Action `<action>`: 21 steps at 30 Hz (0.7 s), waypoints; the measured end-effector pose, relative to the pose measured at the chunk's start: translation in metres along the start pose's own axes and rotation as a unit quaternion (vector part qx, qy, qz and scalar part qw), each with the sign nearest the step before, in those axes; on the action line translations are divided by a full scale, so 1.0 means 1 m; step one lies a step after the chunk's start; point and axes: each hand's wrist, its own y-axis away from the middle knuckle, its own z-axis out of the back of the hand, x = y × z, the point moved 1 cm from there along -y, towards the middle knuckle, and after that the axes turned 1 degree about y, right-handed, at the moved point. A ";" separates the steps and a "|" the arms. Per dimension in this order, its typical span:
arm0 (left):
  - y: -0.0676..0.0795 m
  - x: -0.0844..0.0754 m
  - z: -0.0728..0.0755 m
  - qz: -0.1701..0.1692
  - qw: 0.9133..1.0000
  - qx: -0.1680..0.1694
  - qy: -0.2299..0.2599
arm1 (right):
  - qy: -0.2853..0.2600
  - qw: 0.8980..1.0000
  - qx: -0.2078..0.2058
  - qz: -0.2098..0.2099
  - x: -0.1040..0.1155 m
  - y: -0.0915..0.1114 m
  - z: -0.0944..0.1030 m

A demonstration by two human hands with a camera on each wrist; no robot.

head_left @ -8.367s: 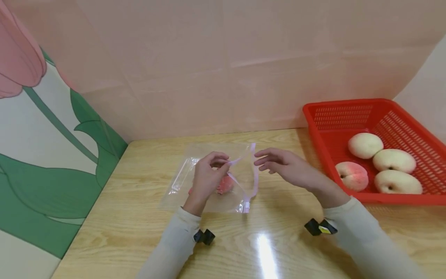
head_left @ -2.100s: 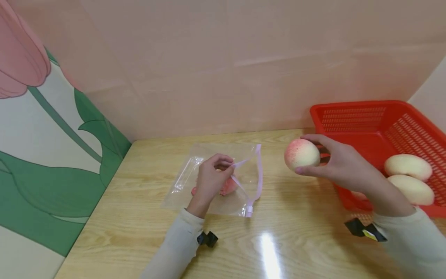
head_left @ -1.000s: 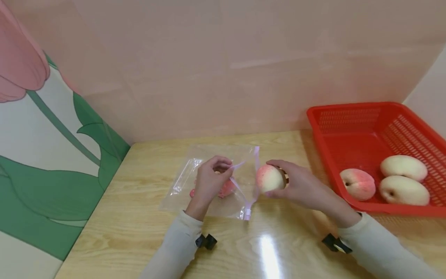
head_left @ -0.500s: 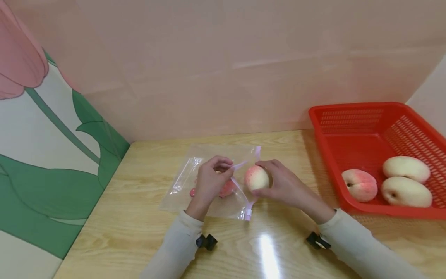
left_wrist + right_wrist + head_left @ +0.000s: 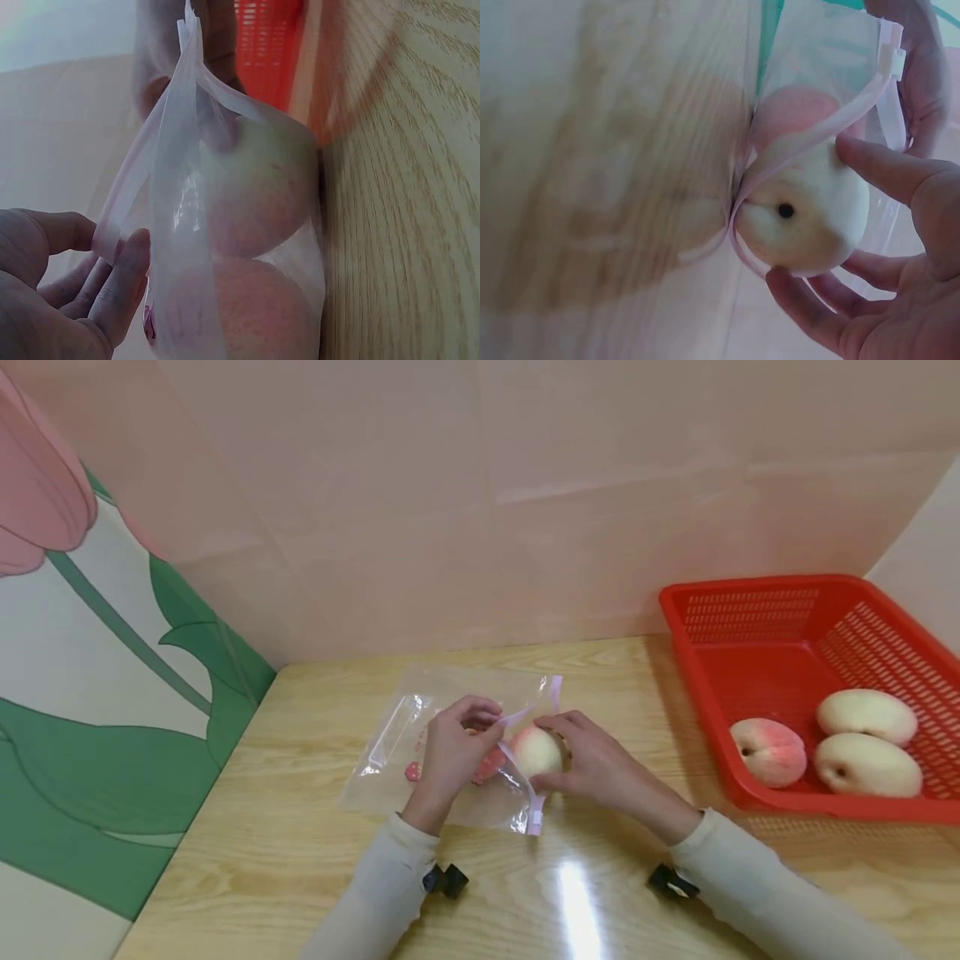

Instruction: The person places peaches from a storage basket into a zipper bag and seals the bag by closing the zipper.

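A clear zip bag (image 5: 390,785) with a pink-edged slider mouth lies on the table, its mouth facing right. My left hand (image 5: 453,747) pinches the upper lip of that mouth between thumb and finger, lifting it. Inside the bag, partly under this hand, lies a pink peach (image 5: 255,307). My right hand (image 5: 600,768) grips a pale, pink-tinged peach (image 5: 810,210) by its sides, thumb on one side and fingers on the other. This peach sits in the bag's mouth, right up against the peach inside, as the left wrist view shows. The white slider (image 5: 891,61) is at the mouth's near end.
To the right stands a red plastic basket (image 5: 705,693) with slotted walls. In it are a pink peach (image 5: 768,752) and two pale peaches, the upper one (image 5: 866,717) touching the lower one (image 5: 868,765). A pinkish covered wall (image 5: 480,510) rises behind the wooden table (image 5: 262,827).
My right hand took a peach from the basket and carried it left into the bag's mouth, the last half second bringing it further in. My left hand has kept hold of the lip.
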 end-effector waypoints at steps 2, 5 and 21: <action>0.000 0.001 0.000 -0.003 1.000 -0.003 -0.001 | -0.007 1.000 0.009 -0.001 -0.001 0.001 0.001; 0.000 0.001 0.000 -0.009 1.000 -0.009 -0.003 | -0.020 0.999 0.031 -0.002 -0.003 0.002 0.006; 0.000 0.002 -0.004 0.016 1.000 0.005 0.000 | -0.111 0.993 0.041 -0.007 -0.012 -0.004 0.002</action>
